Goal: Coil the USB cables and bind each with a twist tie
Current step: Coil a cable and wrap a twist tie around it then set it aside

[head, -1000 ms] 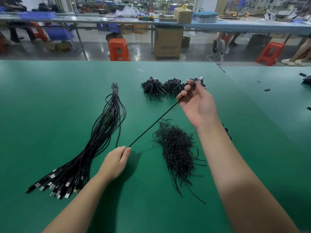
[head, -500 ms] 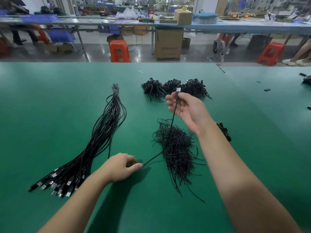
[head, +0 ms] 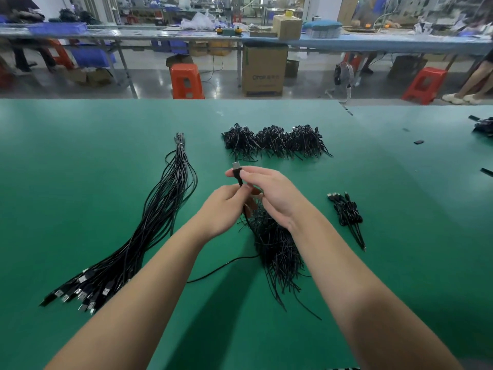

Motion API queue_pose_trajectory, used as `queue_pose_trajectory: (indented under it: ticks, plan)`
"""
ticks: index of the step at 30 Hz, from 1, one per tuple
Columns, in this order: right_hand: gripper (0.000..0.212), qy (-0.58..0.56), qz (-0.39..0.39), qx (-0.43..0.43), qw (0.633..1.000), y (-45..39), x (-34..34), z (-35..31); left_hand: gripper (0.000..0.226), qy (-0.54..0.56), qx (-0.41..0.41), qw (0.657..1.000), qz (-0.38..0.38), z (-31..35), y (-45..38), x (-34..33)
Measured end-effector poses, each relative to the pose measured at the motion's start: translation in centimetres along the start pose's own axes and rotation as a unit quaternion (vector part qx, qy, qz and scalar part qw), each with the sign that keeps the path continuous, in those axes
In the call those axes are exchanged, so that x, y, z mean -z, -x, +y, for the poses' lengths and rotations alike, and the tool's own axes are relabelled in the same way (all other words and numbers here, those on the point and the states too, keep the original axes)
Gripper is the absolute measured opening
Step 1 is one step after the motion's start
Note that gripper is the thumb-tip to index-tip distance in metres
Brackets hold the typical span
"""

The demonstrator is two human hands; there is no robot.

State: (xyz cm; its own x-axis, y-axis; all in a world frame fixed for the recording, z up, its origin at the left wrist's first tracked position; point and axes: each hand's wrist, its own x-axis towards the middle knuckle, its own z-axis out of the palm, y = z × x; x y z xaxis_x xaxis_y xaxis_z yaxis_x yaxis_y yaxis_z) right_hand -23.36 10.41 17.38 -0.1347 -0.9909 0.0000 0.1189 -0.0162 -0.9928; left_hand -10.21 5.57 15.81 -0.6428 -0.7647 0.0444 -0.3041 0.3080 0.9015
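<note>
A green table (head: 80, 182) fills most of the view, with a workshop floor, long benches, a cardboard box (head: 264, 68) and orange stools (head: 186, 80) beyond its far edge. On the left of the table lies the largest thing on it, a long bundle of straight black USB cables (head: 149, 231), bound at its far tip and fanning toward the near left, where the silver plugs spread out. At the far middle sits a row of three dark heaps of bound cables (head: 274, 141), touching one another. In the middle, partly hidden under the forearms, is a loose pile of black twist ties (head: 277, 252), with a few strands straggling toward the near edge. To the right of it, apart from the pile, lies a small cluster of coiled cables (head: 346, 214) with thin ends pointing toward the near side. Both hands meet above the far end of the twist-tie pile. The right hand (head: 277, 196) pinches the single USB cable (head: 238, 173) just below its plug between thumb and forefinger, plug end upright, the other fingers loosely curved. The left hand (head: 224, 209) has its fingers curled in, gripping the same cable right beneath the right hand's fingertips. From there the cable drops behind the left hand, reappears on the table and runs in a slack curve toward the near left, passing under the left forearm.
</note>
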Motion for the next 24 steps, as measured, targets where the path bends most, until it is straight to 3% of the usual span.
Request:
queue_pose_trajectory:
  ticks: [5, 9, 12, 15, 17, 21, 24]
  plan:
    - [0.024, 0.012, 0.006, -0.006, 1.000, 0.0, 0.1, 0.9, 0.046, -0.028, -0.003, 1.000, -0.003, -0.4, 0.0, -0.2]
    - [0.040, 0.092, 0.093, -0.053, 0.990, -0.3, 0.1, 2.2, 0.043, -0.076, -0.026, 0.993, 0.085, 0.0, 0.0, 0.5]
    - [0.046, 0.122, 0.044, -0.103, 0.986, 0.4, -0.5, 2.5, 0.041, -0.014, -0.043, 0.993, 0.112, 0.0, 0.0, 1.4]
    - [0.043, 0.030, -0.049, -0.072, 0.996, 0.9, -1.3, 2.8, 0.039, 0.085, -0.010, 0.993, 0.075, -0.4, 0.2, 2.1]
    - [0.037, -0.011, -0.050, -0.038, 0.998, 1.1, -1.7, 2.7, 0.039, 0.149, 0.012, 0.988, 0.035, -0.7, 0.1, 2.3]
    - [0.025, 0.023, -0.051, -0.008, 0.998, 1.2, -2.1, 2.6, 0.043, 0.178, 0.006, 0.984, 0.001, -1.4, 0.0, 2.6]
    - [0.043, 0.024, -0.043, -0.005, 0.999, 1.4, -2.2, 2.6, 0.046, 0.203, -0.012, 0.979, -0.024, -1.4, 0.4, 2.6]
